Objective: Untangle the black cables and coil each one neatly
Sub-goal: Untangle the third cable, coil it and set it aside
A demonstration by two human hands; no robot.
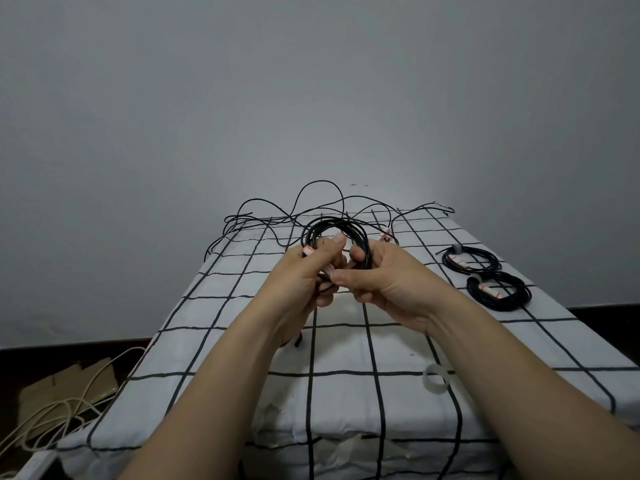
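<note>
Both hands hold one coil of black cable (349, 229) upright above the middle of the table. My left hand (306, 277) grips its left side, with a white tag with red marks (308, 250) showing by the knuckles. My right hand (384, 280) grips the right side, fingers curled round the strands. Loose black cable (313, 192) lies tangled along the far edge of the table behind the coil. Two finished black coils lie at the right: one farther (471, 259) and one nearer (498, 294), each bound with a tie and carrying white tags.
The table is covered by a white cloth with a black grid (346, 344). A whitish translucent ring (435, 379) lies on it near my right forearm. On the floor at the left are cardboard (69, 386) and cream-coloured cables (52, 417). A grey wall stands behind.
</note>
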